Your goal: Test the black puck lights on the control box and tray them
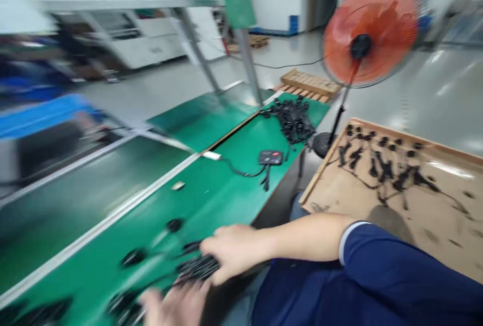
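Note:
A bundle of black cables (199, 267) lies at the near edge of the green work table, smeared by motion. My right hand (236, 250) is closed around its right end. At the bottom of the view my left hand (177, 306) grips the same bundle from the near side, thumb apart from the fingers; its lower part is cut off. Loose cable runs leftward from the bundle to round black ends, one a dark plug-like piece (134, 257) and another a small round piece (175, 225). More black cable (124, 306) sits just left of my left hand.
Farther along the table (226, 195) lie a black box with a red mark (270, 157), wired to a white connector (212, 155), and a heap of black cables (294, 119). To the right stand a shallow tray (328, 200) with several cables and an orange fan (372, 29).

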Demonstrator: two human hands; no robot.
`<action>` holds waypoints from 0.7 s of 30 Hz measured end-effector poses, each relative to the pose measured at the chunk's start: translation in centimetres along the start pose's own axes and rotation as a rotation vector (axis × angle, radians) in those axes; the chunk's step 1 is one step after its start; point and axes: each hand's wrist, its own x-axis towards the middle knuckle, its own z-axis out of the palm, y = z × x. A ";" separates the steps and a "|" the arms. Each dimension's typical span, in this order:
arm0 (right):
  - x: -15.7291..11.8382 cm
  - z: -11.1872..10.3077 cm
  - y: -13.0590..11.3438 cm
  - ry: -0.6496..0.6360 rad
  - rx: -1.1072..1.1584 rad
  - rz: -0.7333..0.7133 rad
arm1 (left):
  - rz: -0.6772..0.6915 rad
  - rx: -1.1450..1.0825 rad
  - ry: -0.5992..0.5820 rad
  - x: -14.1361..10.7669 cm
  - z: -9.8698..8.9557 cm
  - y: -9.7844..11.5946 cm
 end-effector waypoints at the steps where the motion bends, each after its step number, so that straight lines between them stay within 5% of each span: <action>1: -2.0 0.4 0.2 0.074 0.013 -0.002 | -0.082 -0.088 0.019 -0.2 -0.2 -0.2; 4: -7.3 1.0 1.7 0.131 -0.003 0.049 | -0.245 -0.366 0.000 0.5 1.2 -1.4; 9: -15.9 0.6 3.9 0.174 0.263 0.067 | -0.208 -0.369 -0.012 -0.4 7.5 -3.6; 15: -23.2 -0.5 6.5 0.802 0.776 0.296 | -0.245 -0.040 -0.416 -5.6 16.2 -5.2; 18: -25.2 -1.2 7.7 0.936 1.035 0.365 | -0.268 0.214 -0.617 -7.4 20.4 -7.0; 21: -27.8 -1.6 9.2 1.149 0.988 0.432 | -0.306 0.363 -0.774 -8.9 24.2 -9.6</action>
